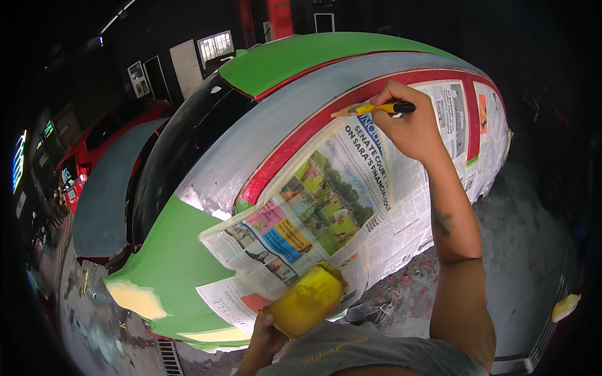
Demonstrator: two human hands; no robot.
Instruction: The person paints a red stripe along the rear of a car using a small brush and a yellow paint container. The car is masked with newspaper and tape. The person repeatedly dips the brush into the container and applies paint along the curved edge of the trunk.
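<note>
Right fingers grip a brush sideways, bristles pointing left at the red strip. Left fingers grip a yellow container, broad newspaper separating it from the strip.

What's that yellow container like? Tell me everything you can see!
The yellow container is boxy with rounded edges and looks like plastic, blotchy, with a darker, uneven upper end. It slants up to the right, held by the left hand at its lower left end, in front of newspaper sheets. I can't tell whether anything's inside.
</note>
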